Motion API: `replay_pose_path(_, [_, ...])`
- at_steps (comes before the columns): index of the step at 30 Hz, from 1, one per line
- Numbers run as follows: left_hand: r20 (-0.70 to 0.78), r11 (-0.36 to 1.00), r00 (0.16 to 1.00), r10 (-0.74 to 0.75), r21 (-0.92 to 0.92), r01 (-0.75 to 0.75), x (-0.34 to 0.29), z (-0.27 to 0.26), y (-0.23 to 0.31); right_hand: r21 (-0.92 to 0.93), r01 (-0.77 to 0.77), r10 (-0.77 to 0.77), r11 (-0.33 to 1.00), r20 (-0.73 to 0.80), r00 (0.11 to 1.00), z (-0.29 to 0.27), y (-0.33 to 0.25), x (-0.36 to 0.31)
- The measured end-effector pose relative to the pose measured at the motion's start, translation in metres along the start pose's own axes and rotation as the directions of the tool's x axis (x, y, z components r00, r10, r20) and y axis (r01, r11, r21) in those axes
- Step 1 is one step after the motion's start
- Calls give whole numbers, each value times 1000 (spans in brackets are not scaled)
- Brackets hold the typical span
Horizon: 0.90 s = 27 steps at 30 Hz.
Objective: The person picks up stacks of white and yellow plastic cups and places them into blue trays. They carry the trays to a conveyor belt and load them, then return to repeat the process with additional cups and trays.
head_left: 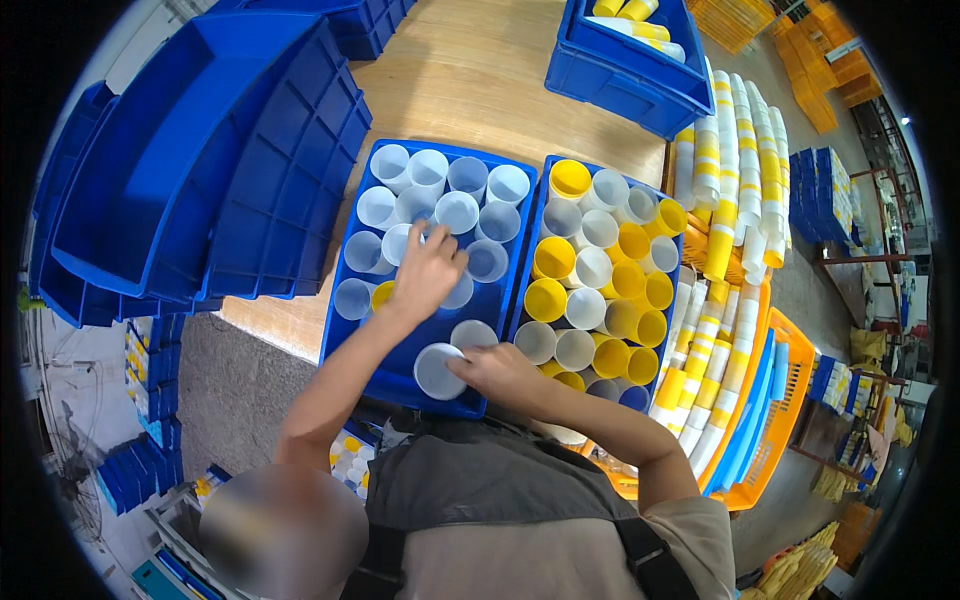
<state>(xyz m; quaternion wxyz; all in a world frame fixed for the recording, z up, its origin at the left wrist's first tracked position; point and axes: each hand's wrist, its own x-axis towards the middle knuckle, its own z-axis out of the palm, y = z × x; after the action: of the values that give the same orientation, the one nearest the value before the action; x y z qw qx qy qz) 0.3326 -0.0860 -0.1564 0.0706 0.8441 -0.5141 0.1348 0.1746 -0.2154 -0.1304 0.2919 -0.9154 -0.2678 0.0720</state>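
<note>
A blue tray in front of me holds rows of upright white cylindrical cups and one with a yellow inside. My left hand reaches over them, its curled fingertips at the near rim of a white cup. Nearer to me, my right hand grips another white cup by its right rim, over the tray's near end. Just behind that one stands one more white cup. The right hand's fingers are partly hidden by the cup.
Touching distance to the right, a second blue tray is filled with white and yellow cups. Beyond it, an orange basket holds long white-and-yellow stacks. Large blue crates stand at left; a blue bin sits on the wooden table.
</note>
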Motion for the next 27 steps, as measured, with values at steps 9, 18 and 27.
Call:
replay_pose_path(9, [29, 957, 987, -160, -239, 162, 47, -23, -29, -212, -362, 265, 908, -380, 886, 50, 29, 41])
replay_pose_path(18, [-80, 911, 988, 132, -383, -153, 174, 29, 29, -183, -619, 395, 764, -626, 672, -126, 138, -47])
replay_pose_path(27, [420, 833, 875, 243, -552, 34, 224, 90, 37, -238, -638, 650, 732, -37, 759, -156, 259, -103])
